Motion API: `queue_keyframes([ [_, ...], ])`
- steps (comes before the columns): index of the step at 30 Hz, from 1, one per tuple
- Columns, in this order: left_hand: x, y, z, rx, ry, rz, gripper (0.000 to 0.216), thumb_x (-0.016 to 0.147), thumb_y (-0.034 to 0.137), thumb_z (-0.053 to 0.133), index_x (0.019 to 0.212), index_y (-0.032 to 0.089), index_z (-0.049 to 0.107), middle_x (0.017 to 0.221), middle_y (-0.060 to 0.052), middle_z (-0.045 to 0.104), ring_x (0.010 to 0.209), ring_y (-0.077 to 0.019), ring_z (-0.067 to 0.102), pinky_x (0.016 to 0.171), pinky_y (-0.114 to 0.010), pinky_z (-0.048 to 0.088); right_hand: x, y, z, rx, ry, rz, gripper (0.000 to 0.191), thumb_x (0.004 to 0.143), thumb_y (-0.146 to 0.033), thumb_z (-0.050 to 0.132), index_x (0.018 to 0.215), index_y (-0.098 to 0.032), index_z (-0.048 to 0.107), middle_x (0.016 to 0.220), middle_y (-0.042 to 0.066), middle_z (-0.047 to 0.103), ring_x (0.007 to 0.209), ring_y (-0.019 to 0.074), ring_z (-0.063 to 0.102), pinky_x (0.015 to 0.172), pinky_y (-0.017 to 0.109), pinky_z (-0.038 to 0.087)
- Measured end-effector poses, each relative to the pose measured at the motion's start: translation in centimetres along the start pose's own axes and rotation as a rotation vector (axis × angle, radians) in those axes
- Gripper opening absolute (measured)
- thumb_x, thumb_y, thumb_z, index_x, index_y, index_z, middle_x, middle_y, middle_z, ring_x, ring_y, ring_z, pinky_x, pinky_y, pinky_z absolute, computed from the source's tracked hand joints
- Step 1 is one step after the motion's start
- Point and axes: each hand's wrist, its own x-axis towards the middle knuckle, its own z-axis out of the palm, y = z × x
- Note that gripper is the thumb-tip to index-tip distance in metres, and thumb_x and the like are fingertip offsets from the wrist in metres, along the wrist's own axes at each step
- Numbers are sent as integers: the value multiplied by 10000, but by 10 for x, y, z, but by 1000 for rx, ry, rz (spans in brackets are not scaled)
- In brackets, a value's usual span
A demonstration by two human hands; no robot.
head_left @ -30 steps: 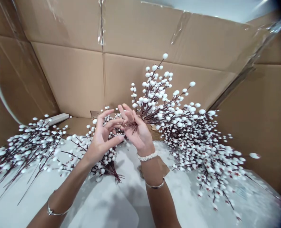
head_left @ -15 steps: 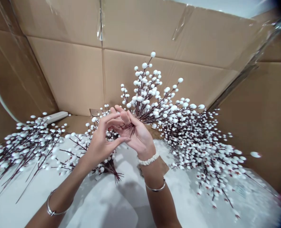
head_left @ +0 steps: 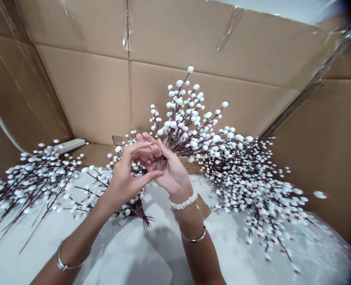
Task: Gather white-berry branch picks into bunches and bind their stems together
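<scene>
My right hand (head_left: 173, 170) is closed around the lower stems of a bunch of white berry branches (head_left: 184, 118), the thumb laid over them. The bunch fans up and to the right, and its brown stem ends lie across the palm. Facing that palm, my left hand (head_left: 126, 176) has its thumb and fingers curved apart around the stem ends, without visibly gripping them. Its fingertips are close to my right fingers; whether they touch is unclear. Behind and below my left hand lies another bunch of white berry branches (head_left: 99, 180), its stems gathered toward the front.
Loose white berry branches (head_left: 35, 178) lie at the left. A large heap of white berry branches (head_left: 249, 186) covers the right, partly over clear plastic (head_left: 320, 245). Cardboard walls (head_left: 83, 91) enclose the white work surface (head_left: 151, 257). A white bar (head_left: 71, 145) sits at the back left.
My right hand and the bunch have shifted very slightly left and down. My left hand stays nearly where it was, its fingers still apart.
</scene>
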Motion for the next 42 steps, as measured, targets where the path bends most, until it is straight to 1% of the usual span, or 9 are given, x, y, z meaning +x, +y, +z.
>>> queue_keyframes([
  [4,0,1,-2,-37,-28,-76,749,691,355,857,1316,256,456,1168,-60,633,1026,-193,669,851,-294,550,4,4,-3,-3,-8,-34,412,1041,-250,341,943,-175,734,926,28,768,959,93,696,872,194,546],
  [10,0,0,-3,-87,15,-189,735,647,318,889,1268,257,502,1136,-42,629,959,-168,642,822,-275,513,8,12,-5,-5,-48,-66,411,1038,-233,366,923,-160,754,592,1,670,921,86,696,793,150,529],
  [14,1,3,-5,-160,-35,-208,749,646,295,891,1279,259,493,1092,-30,640,963,-168,644,857,-283,505,6,13,-3,1,-8,-82,395,1031,-226,385,908,-154,753,557,-4,637,934,89,694,845,159,517],
  [17,1,3,-5,-162,-28,-241,715,672,261,876,1273,254,489,1034,-19,644,944,-160,642,857,-284,495,4,11,-2,18,-7,-86,363,1027,-220,405,913,-153,743,446,-47,527,737,70,670,873,166,514],
  [21,0,1,-3,-177,-24,-257,712,676,236,871,1274,261,485,1133,-39,625,964,-158,646,838,-276,497,4,10,1,36,21,-66,371,1029,-212,399,862,-159,726,362,-90,378,504,48,540,736,121,509],
  [27,1,1,-2,-191,1,-264,691,683,202,863,1261,264,488,1094,-21,629,965,-148,642,858,-271,491,2,10,3,26,17,-66,343,1017,-221,420,857,-162,718,356,-89,354,558,62,591,766,130,520],
  [31,1,3,-4,-272,-23,-307,731,681,224,867,1286,259,458,1080,-22,629,996,-164,636,888,-290,475,3,7,1,16,80,-71,321,1014,-210,419,872,-162,704,431,-55,534,674,77,668,788,153,531],
  [35,1,0,-5,-426,-90,-377,724,739,265,825,1327,284,403,1164,-47,621,954,-156,628,781,-271,461,2,0,-1,-1,98,-56,367,1023,-189,342,879,-178,679,619,-5,707,786,117,710,761,236,553],
  [42,2,-10,-2,-717,-150,-476,795,770,341,784,1406,349,305,1149,-60,594,862,-149,611,739,-281,494,3,-2,-6,-66,32,-123,313,1016,-234,349,987,-211,660,827,13,767,978,137,692,739,254,564],
])
